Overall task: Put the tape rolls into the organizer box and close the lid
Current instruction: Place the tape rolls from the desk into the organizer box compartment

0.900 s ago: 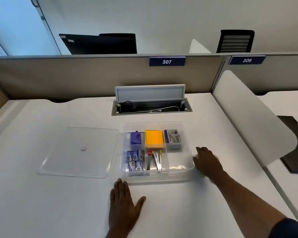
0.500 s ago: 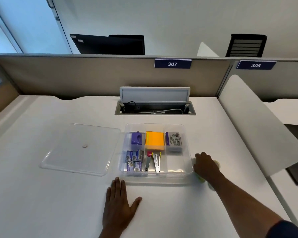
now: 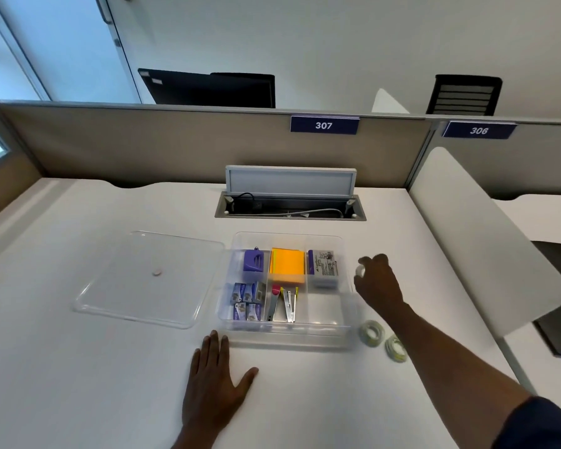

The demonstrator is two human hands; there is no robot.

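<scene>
Right hand (image 3: 378,281) grip pinches a small tape roll (image 3: 360,270), mostly hidden by fingers, raised just right of the clear organizer box (image 3: 347,322). Two more tape rolls (image 3: 371,332) lie on the bench (image 3: 78,367) below that grip, one partly cut off by the forearm. Left hand (image 3: 212,384) flat and released on the bench, just in front of the box. Box holds sticky notes (image 3: 288,265), staple boxes (image 3: 246,301), staple removers (image 3: 284,304); near-right compartment looks bare. Lid (image 3: 149,277) lies off, left of the box.
</scene>
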